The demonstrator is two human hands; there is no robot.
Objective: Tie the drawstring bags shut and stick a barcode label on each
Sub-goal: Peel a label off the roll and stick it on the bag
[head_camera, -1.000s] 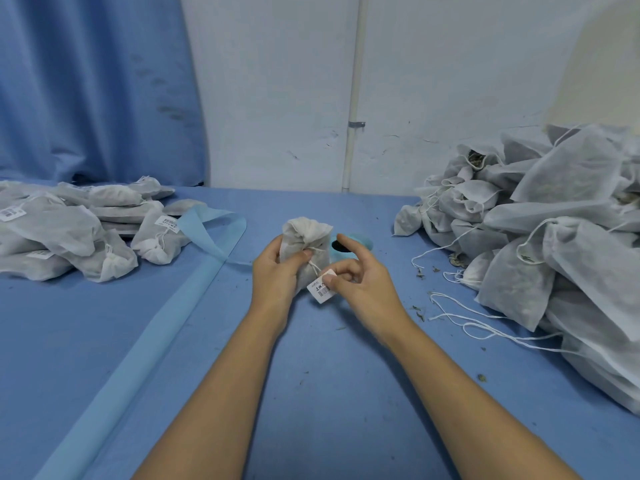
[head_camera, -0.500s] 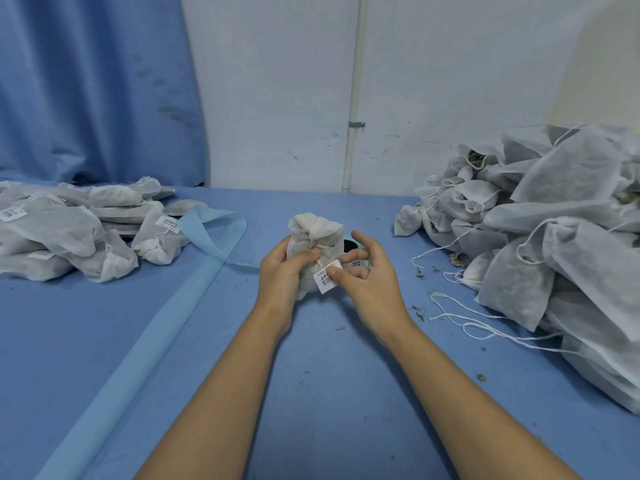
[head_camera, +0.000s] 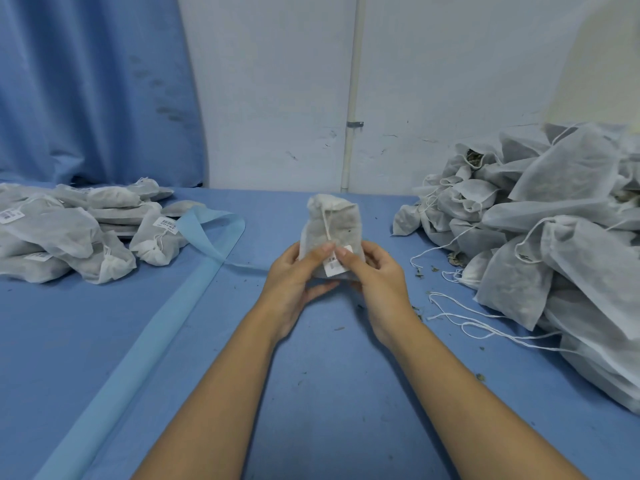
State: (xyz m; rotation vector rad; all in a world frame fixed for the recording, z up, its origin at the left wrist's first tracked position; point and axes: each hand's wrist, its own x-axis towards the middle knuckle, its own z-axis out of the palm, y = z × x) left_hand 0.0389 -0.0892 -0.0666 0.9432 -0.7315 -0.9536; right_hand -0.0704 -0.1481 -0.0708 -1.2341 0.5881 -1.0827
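A white drawstring bag [head_camera: 332, 220], tied at its top, stands upright above the middle of the blue table [head_camera: 311, 393]. My left hand [head_camera: 294, 275] grips its lower left side, thumb on the front. My right hand [head_camera: 377, 275] grips the lower right side. Both thumbs press a white barcode label [head_camera: 334, 266] against the bag's front. The bag's white string hangs down its face to the thumbs.
A pile of labelled, tied bags [head_camera: 76, 230] lies at the left. A large heap of untied bags [head_camera: 554, 230] with loose strings [head_camera: 460, 317] fills the right. A light blue backing strip [head_camera: 166, 306] runs diagonally across the table. A wall and blue curtain stand behind.
The bag has been turned upright and raised, now hiding the blue roll behind it. The label went from my right fingertips onto the bag's front under both thumbs.
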